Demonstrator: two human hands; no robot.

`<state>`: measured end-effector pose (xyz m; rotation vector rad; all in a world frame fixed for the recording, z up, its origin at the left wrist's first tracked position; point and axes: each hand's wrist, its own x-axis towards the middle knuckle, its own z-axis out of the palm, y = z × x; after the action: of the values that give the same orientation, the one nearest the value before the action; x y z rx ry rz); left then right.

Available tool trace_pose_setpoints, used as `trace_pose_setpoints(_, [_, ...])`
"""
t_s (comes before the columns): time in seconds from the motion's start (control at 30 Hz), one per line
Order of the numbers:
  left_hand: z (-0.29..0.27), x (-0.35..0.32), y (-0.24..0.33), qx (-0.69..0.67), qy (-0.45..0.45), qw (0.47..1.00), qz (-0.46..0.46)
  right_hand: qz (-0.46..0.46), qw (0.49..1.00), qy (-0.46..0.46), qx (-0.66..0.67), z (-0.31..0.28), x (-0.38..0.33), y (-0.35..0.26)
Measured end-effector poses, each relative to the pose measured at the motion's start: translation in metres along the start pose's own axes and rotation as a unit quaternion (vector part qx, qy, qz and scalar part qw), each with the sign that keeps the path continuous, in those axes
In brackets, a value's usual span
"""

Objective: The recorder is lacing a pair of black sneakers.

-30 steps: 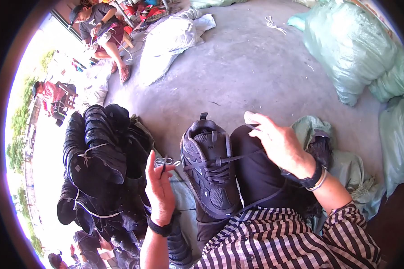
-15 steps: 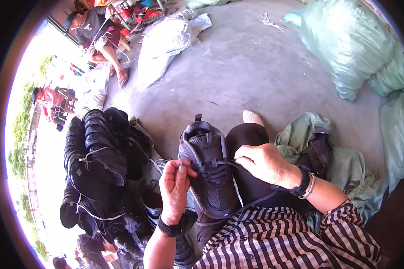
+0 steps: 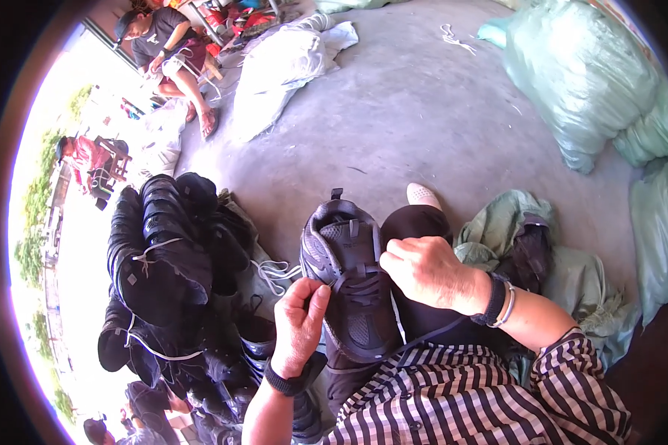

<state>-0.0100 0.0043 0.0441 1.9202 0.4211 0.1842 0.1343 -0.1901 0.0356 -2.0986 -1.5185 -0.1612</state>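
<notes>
A dark grey sneaker (image 3: 364,335) rests on my lap, its toe toward me and its heel loop pointing away. Black shoelaces (image 3: 361,288) cross its lower eyelets, below the padded tongue (image 3: 343,236). At the shoe's left edge my left hand (image 3: 298,326) is closed, thumb and forefinger pinched on a lace by the eyelets. My right hand (image 3: 439,276) is closed at the opposite edge, fingertips pressed together on the lace there; its fingers hide most of that part. A loose dark strand runs below the right wrist across my leg.
Stacked black shoe uppers (image 3: 167,274), tied with white cord, stand on my left. Green cloth sacking (image 3: 508,219) lies to my right, near large pale green sacks (image 3: 579,81). A white sack (image 3: 282,74) lies ahead, close to a seated person (image 3: 163,41).
My left hand has shifted slightly right and down along the shoe's edge. My right hand has drawn in closer to the eyelets, and the lace span between it and the shoe is shorter.
</notes>
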Motion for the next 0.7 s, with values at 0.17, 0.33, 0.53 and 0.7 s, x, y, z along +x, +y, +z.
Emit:
trace_pose_setpoints(0.17, [0.003, 0.003, -0.004, -0.054, -0.002, 0.998, -0.026, 0.052, 0.992, -0.037, 0.113, -0.005, -0.001, 0.006])
trace_pose_setpoints(0.33, [0.006, 0.007, 0.005, -0.099, -0.008, 0.993, -0.064, 0.093, 0.972, -0.077, 0.2, -0.01, -0.001, 0.014])
trace_pose_setpoints(0.53, [0.008, 0.011, 0.008, -0.096, 0.016, 0.993, -0.061, 0.111, 0.968, -0.067, 0.216, -0.009, 0.003, 0.015])
trace_pose_setpoints(0.7, [0.009, 0.027, 0.033, 0.251, 0.084, 0.96, 0.092, 0.052, 0.99, -0.059, 0.113, -0.013, 0.006, 0.016])
